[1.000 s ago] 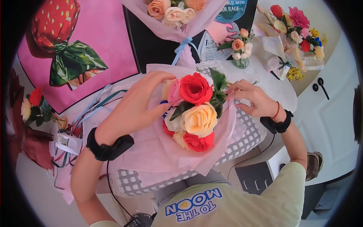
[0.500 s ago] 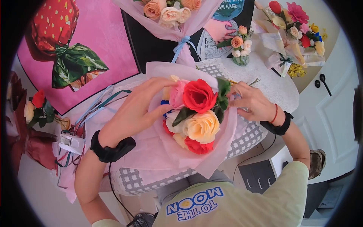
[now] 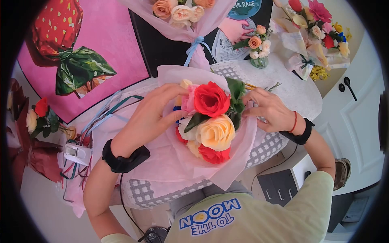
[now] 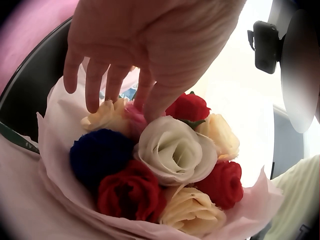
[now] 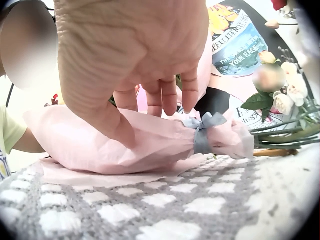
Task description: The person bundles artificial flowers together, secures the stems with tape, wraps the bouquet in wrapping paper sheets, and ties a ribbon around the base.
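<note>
A bouquet of fabric roses in pale pink wrapping paper [image 3: 237, 150] lies on the table. Red, cream, white and dark blue blooms show, among them a white rose [image 4: 175, 150] and a blue rose [image 4: 101, 157]. At the bouquet's far left side, my left hand [image 3: 144, 115] has its thumb and forefinger about a pink rose [image 3: 189, 99]. My right hand [image 3: 269, 109] holds the wrap at the right side, thumb on the near face and fingers over the far one. A grey-blue ribbon bow [image 5: 204, 131] ties the wrap near the stems, beyond the right hand.
A checked grey-and-white cloth [image 3: 265, 152] covers the table. Behind stands another pink-wrapped bouquet [image 3: 184, 24], with a small glass vase of roses [image 3: 259, 60] to its right. Loose ribbons [image 3: 105, 115] and a white device [image 3: 78, 154] lie at left. A large mixed bouquet [image 3: 310, 48] is back right.
Both hands stay at the bouquet with small finger shifts. The bouquet's blooms have tilted slightly, and the right hand sits a little lower than one second ago.
</note>
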Action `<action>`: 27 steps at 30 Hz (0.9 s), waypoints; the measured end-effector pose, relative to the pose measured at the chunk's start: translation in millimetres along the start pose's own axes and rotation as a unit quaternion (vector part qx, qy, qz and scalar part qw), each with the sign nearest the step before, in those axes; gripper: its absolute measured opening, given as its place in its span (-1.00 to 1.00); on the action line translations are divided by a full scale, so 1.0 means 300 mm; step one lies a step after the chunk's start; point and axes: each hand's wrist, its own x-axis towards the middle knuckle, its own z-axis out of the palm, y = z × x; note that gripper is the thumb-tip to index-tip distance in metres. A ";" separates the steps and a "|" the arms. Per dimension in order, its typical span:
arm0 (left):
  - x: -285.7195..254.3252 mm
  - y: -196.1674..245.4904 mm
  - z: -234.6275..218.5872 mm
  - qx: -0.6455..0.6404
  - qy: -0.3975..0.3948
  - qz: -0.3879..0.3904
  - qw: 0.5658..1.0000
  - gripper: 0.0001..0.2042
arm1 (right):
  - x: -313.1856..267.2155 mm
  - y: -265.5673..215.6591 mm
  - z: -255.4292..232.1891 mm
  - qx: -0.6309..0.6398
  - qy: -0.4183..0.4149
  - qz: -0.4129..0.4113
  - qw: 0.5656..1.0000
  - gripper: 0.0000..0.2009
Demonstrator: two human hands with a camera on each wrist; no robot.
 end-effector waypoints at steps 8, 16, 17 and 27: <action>0.001 0.001 0.006 -0.011 0.001 0.009 1.000 -0.61 | -0.004 -0.008 0.011 -0.006 -0.029 -0.013 0.999 -0.80; -0.061 0.030 -0.065 0.006 0.045 -0.019 0.999 -0.60 | 0.001 0.046 -0.029 0.065 0.027 0.039 0.997 -0.56; -0.070 0.031 -0.082 -0.020 0.041 -0.040 0.998 -0.59 | -0.008 0.065 -0.022 0.092 0.054 0.097 0.990 -0.53; -0.221 -0.010 -0.170 0.028 0.009 -0.170 0.985 -0.67 | -0.038 0.156 0.038 0.221 -0.013 0.184 0.958 -0.68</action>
